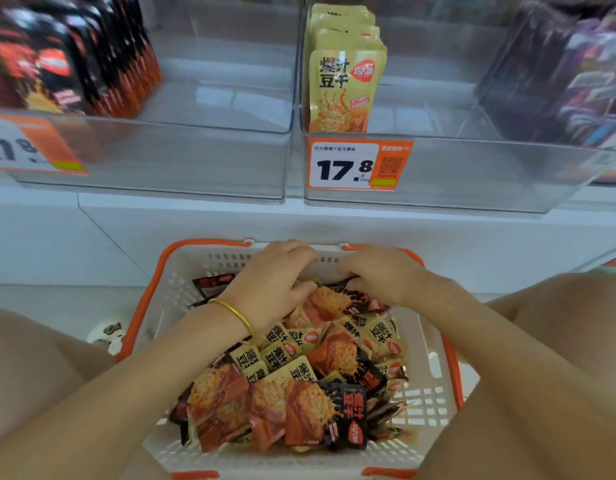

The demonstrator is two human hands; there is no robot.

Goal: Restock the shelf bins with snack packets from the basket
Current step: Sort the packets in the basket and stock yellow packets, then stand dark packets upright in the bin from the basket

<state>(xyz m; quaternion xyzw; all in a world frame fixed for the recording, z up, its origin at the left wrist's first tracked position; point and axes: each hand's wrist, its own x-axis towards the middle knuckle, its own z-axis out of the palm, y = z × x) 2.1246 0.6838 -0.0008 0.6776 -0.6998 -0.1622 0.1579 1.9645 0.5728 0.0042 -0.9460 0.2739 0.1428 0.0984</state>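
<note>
Head view: left hand point(265, 284), right hand point(381, 277); fingers point(292, 252) half-hidden among packets point(301, 379)

One wide-angle view, worn on the head, looks forward and steeply down from close range. The basket point(432, 386) fills the lower centre of the frame; the clear shelf bins point(472, 174) span the top, blurred towards the corners.
</note>
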